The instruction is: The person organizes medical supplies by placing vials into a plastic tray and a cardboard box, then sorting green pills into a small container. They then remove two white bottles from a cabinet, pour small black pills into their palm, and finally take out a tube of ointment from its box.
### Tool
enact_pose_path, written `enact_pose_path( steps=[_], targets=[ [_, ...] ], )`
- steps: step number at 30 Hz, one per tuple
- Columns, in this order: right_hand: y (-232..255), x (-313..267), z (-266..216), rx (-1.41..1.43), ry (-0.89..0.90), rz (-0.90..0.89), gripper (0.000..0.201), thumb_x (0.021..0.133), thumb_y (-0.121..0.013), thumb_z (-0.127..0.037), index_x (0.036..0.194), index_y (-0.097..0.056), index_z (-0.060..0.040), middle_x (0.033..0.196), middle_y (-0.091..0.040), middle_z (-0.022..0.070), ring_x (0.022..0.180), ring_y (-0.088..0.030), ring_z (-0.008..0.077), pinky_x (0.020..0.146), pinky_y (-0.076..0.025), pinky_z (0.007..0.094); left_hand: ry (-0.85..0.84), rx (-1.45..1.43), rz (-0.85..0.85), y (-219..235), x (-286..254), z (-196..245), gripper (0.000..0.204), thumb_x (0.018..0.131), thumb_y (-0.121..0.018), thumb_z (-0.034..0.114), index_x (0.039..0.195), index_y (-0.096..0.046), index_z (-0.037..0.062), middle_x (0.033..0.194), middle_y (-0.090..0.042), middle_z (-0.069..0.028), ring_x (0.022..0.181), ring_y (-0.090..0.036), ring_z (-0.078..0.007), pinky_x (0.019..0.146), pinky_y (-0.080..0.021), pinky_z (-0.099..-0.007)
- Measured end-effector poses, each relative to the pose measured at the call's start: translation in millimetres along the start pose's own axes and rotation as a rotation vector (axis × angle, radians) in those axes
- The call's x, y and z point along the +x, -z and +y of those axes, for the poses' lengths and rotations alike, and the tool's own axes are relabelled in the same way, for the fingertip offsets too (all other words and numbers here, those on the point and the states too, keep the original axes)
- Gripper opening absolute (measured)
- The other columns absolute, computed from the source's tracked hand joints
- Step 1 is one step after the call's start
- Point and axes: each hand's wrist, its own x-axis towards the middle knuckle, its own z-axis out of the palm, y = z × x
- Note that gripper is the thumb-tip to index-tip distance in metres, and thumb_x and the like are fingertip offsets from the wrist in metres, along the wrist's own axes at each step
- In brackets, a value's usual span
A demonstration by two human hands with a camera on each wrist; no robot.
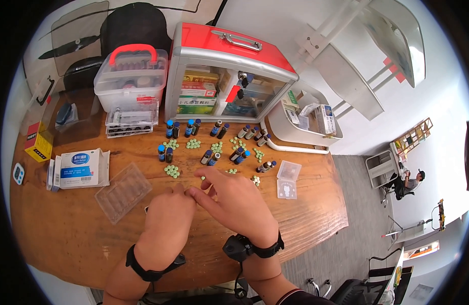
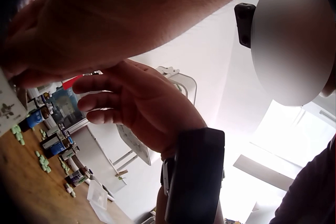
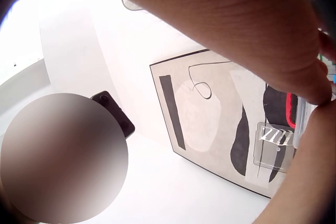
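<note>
Knuckles up, my left hand (image 1: 168, 216) is bent over a white patterned object (image 2: 9, 106), seen at the left edge of the left wrist view beside its fingers; most of the grip is hidden. My right hand (image 1: 239, 203) meets it at the thumb, other fingers (image 2: 102, 100) spread and slightly bent, holding nothing visible. Beyond the hands are piles of green tablets (image 1: 172, 171) and small dark bottles (image 1: 207, 156), some blue-capped. To the right lies an opened clear case (image 1: 286, 189) with a white cat drawing.
An empty clear tray (image 1: 123, 193) and white-blue boxes (image 1: 82, 169) lie left. Behind stand a clear red-handled box (image 1: 130, 81), a red-topped cabinet (image 1: 234, 46) and a white bin (image 1: 300, 134). A yellow-red box (image 1: 38, 142) is far left; a person (image 1: 410, 184) sits in the distance.
</note>
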Motion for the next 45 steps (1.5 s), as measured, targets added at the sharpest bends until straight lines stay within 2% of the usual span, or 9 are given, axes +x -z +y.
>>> enact_pose_path(
  steps=[14,19,35,39,41,45],
  targets=[
    [1.9,-0.6,1.7,0.021,0.024,0.007,0.037,0.094,-0.07,-0.03,0.117,-0.065,-0.002,0.09,-0.074,0.016,0.081,-0.073,0.032,0.071,-0.057,0.0413,-0.011,0.026,-0.02,3.5,1.9,-0.9,0.009,0.081,-0.066,0.005,0.087,-0.071,-0.0002,0.088,-0.067,-0.0153,0.08,-0.071,-0.0301,0.068,-0.057,-0.0395],
    [0.9,-0.2,2.9,0.018,0.02,0.001,0.037,0.094,-0.07,-0.031,0.117,-0.065,-0.0022,0.09,-0.074,0.0162,0.081,-0.073,0.032,0.071,-0.057,0.0413,-0.046,-0.025,-0.135,10.6,1.8,-3.1,0.011,0.083,-0.063,0.006,0.087,-0.071,-0.0014,0.081,-0.07,-0.0164,0.075,-0.071,-0.0324,0.067,-0.057,-0.0416],
    [-0.7,0.8,0.3,0.012,0.008,-0.005,0.035,0.094,-0.07,-0.029,0.117,-0.065,-0.0032,0.089,-0.074,0.015,0.081,-0.073,0.0321,0.071,-0.056,0.0414,-0.077,-0.114,-0.101,12.5,1.6,-8.9,0.012,0.083,-0.062,0.005,0.091,-0.068,-0.0024,0.081,-0.069,-0.0185,0.075,-0.07,-0.0352,0.066,-0.056,-0.0431],
    [-1.8,0.7,1.3,0.012,0.019,0.001,0.034,0.095,-0.069,-0.029,0.117,-0.065,-0.0031,0.089,-0.074,0.0149,0.08,-0.073,0.0324,0.07,-0.056,0.0418,-0.074,-0.127,-0.049,10.4,1.5,-7.7,0.012,0.082,-0.062,0.004,0.091,-0.068,-0.0026,0.081,-0.069,-0.0182,0.075,-0.07,-0.0353,0.065,-0.056,-0.0431],
    [-3.3,0.5,1.9,0.027,0.071,0.041,0.027,0.096,-0.065,-0.025,0.112,-0.063,-0.0027,0.078,-0.07,0.0169,0.076,-0.069,0.0385,0.066,-0.054,0.047,-0.069,-0.115,-0.041,9.8,1.6,-7.8,0.012,0.081,-0.063,0.003,0.09,-0.068,-0.0024,0.081,-0.069,-0.018,0.074,-0.07,-0.0353,0.065,-0.056,-0.0431],
    [-4.3,0.2,2.1,0.046,0.067,0.049,0.027,0.096,-0.064,-0.024,0.112,-0.063,-0.0027,0.077,-0.07,0.0169,0.076,-0.069,0.0386,0.066,-0.053,0.0473,-0.069,-0.104,-0.036,9.1,2.7,-7.3,0.012,0.081,-0.063,0.003,0.089,-0.069,-0.0017,0.08,-0.069,-0.0173,0.074,-0.07,-0.0347,0.066,-0.056,-0.043]
  ],
)
